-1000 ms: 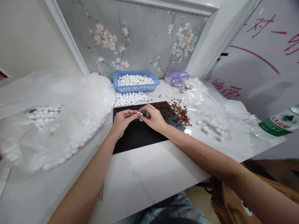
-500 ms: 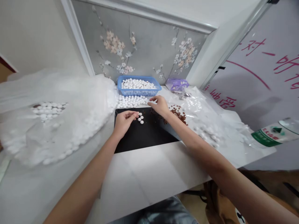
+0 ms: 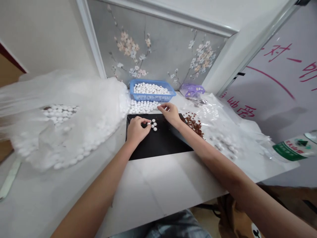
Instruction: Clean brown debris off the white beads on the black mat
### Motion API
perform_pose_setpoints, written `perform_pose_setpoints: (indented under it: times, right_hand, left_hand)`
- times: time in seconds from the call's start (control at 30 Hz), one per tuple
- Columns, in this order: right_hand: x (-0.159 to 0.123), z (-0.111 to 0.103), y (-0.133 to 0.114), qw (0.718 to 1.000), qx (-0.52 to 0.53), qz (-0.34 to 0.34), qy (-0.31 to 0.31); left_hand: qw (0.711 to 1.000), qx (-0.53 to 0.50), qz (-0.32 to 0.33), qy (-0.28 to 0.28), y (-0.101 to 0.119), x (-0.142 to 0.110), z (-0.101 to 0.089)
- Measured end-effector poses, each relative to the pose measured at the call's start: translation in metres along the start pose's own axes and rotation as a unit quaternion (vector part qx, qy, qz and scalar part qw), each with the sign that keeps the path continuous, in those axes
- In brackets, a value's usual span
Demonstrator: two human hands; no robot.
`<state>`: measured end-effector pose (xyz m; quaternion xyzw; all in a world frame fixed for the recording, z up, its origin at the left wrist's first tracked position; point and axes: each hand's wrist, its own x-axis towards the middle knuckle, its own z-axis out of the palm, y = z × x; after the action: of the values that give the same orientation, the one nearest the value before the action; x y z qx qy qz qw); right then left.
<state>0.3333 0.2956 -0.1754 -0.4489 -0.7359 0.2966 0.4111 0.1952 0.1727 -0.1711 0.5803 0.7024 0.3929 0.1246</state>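
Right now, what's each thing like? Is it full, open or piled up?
Left hand: curled, fingertips beside the loose balls.
Loose balls: small cluster on the board.
Right hand: open, at the board's far edge.
Board: flat, black.
Basket: blue, full of balls.
Bag: plastic, bulging with balls.
Brown bits: loose heap.
Bottle: lying on its side.

The left forearm [image 3: 105,177] and right forearm [image 3: 218,167] angle inward. The left hand [image 3: 138,130] curls palm-down, fingers bent. The right hand [image 3: 170,114] lies palm-down, its fingers loosely extended and slightly parted.
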Motion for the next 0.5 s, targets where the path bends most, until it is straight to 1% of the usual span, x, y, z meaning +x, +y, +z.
perform_pose_setpoints:
  times: [0.07,0.13,0.23,0.3,0.37,0.4,0.43,0.5]
  right_hand:
    - [-0.015,-0.001,-0.007,0.999,0.039,0.004,-0.032]
    - [-0.026,0.000,-0.015,0.994,0.081,0.008,-0.069]
    - [-0.034,0.002,-0.026,0.975,0.177,0.018,-0.132]
    - [-0.034,0.003,-0.032,0.960,0.218,0.028,-0.176]
    - [-0.031,0.002,-0.033,0.952,0.212,0.027,-0.217]
    - [-0.028,0.000,-0.032,0.954,0.196,0.017,-0.228]
    - [-0.025,-0.003,-0.029,0.960,0.167,-0.001,-0.224]
    - [-0.017,-0.010,-0.020,0.977,0.063,-0.066,-0.193]
  left_hand:
    - [1.000,-0.002,0.012,-0.001,0.001,-0.001,0.001]
    - [0.999,-0.028,0.034,0.016,0.002,-0.001,0.001]
    - [0.993,-0.098,0.062,0.028,0.003,-0.001,0.002]
    - [0.989,-0.138,0.053,0.029,0.004,-0.001,0.002]
    - [0.985,-0.164,0.037,0.040,0.005,-0.002,0.002]
    - [0.983,-0.174,0.031,0.046,0.005,-0.002,0.002]
    - [0.982,-0.182,0.028,0.050,0.006,-0.002,0.001]
    - [0.979,-0.193,0.025,0.054,0.006,-0.002,0.001]
